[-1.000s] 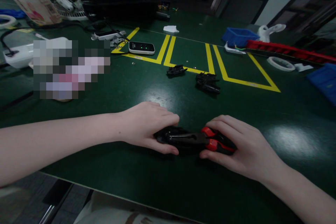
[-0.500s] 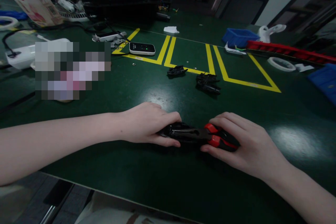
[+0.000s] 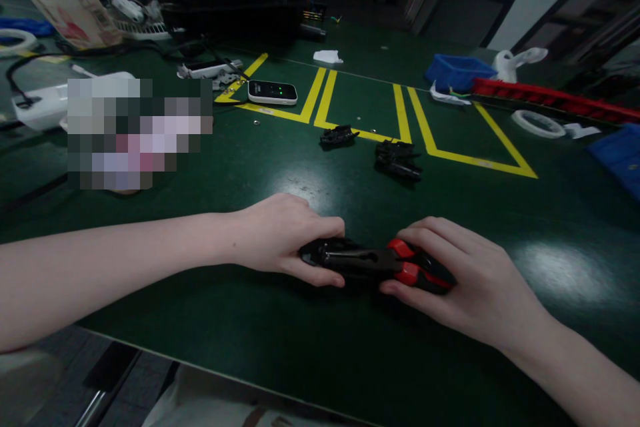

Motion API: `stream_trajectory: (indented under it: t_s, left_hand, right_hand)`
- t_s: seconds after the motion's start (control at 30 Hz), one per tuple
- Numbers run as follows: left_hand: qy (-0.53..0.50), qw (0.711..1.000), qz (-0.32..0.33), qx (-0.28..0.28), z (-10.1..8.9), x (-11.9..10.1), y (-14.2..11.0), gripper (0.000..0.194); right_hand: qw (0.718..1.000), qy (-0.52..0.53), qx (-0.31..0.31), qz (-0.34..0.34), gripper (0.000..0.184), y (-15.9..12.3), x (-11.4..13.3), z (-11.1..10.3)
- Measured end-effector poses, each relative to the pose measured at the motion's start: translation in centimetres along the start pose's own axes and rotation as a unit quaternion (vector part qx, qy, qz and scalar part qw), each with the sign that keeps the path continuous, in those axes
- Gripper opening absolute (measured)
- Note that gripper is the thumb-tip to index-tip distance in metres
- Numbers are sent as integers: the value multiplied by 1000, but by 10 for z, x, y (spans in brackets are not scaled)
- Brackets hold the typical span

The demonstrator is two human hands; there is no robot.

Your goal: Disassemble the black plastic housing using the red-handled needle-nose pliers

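My right hand [image 3: 460, 270] is wrapped round the red and black handles of a pair of pliers [image 3: 407, 273], low over the front of the green table [image 3: 240, 327]. The dark jaws point left, toward my left hand [image 3: 295, 240]. Between my left thumb and fingers is a black plastic part [image 3: 313, 252], partly covered by the plier jaws lying over it. Its full shape is hard to make out against the dark jaws. Farther back lie similar black plastic pieces, one alone [image 3: 339, 137] and a small cluster [image 3: 399, 160] to its right.
Yellow tape outlines [image 3: 363, 137] mark the table. A black and white device [image 3: 273, 92] sits at their left. At the right are a blue bin [image 3: 457, 72], a red strip [image 3: 550, 101], a white tape roll [image 3: 537, 124] and another blue bin [image 3: 623, 157]. A white appliance [image 3: 45, 103] stands left.
The pliers' handles have come slightly closer together and tilted a little. Both hands stay in nearly the same place, and the view has shifted very slightly.
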State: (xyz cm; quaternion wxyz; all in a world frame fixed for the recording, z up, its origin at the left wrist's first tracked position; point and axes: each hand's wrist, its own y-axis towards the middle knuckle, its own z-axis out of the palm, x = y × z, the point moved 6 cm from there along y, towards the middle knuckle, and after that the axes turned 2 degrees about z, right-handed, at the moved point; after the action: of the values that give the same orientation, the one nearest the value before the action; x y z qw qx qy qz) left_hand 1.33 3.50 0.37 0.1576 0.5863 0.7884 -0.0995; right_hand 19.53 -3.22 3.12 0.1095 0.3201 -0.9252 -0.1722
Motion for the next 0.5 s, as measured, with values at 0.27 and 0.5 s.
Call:
stream_trajectory:
  t_s: [0.27,0.5]
  left_hand:
    - [-68,998,-1,-8,-2,0,-1,44]
    - [-68,998,5,-17,-2,0,-1,43]
  right_hand:
    - [1000,22,3,12,40,-1,-3,-2]
    - [997,65,3,34,40,-3,-7,-1]
